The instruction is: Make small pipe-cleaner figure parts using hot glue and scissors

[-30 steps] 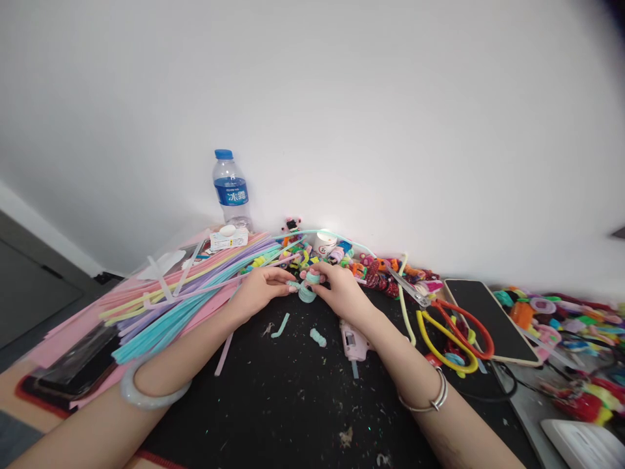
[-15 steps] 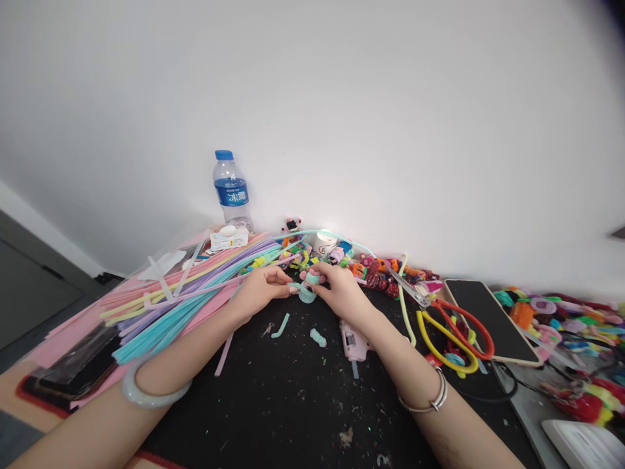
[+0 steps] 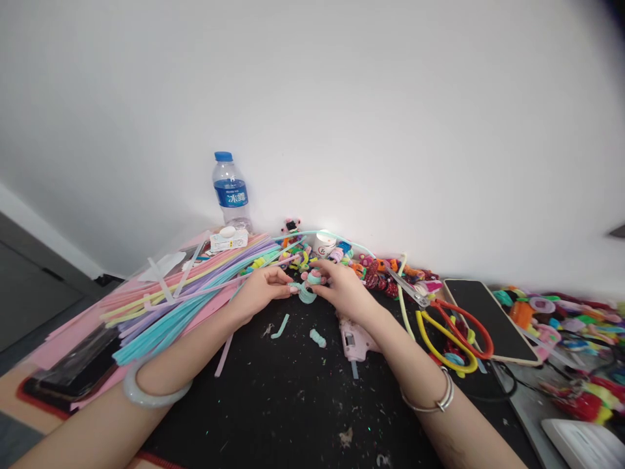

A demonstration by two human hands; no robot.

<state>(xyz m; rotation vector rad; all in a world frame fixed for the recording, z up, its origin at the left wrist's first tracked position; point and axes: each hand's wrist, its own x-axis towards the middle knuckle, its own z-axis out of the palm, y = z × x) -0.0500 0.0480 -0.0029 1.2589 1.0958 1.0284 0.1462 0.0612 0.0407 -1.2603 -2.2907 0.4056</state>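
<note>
A small mint-green figure [image 3: 307, 296] of coiled pipe cleaner, with pink bits at its top, is between my two hands above the black mat. The fingertips of my left hand [image 3: 262, 291] pinch the figure's left side. From the right, my right hand [image 3: 346, 291] grips its upper part with thumb and fingers, which hide some of it. Below them on the mat lie a short bent green piece of pipe cleaner [image 3: 280, 326] and a coiled mint piece [image 3: 318, 338]. A pink glue gun [image 3: 355, 342] rests partly beneath my right forearm.
Bundled pastel pipe cleaners [image 3: 195, 299] lie at left, near a water bottle [image 3: 231, 192]. Scissors [image 3: 439, 316] with red and yellow handles and a tablet [image 3: 488, 319] are at right. Colourful pipe-cleaner pieces [image 3: 381, 270] and a white paper cup [image 3: 325, 243] line the wall.
My right hand has shifted slightly and its fingers have moved around the figure's upper part, showing more of its pink top. My left hand has stayed almost still.
</note>
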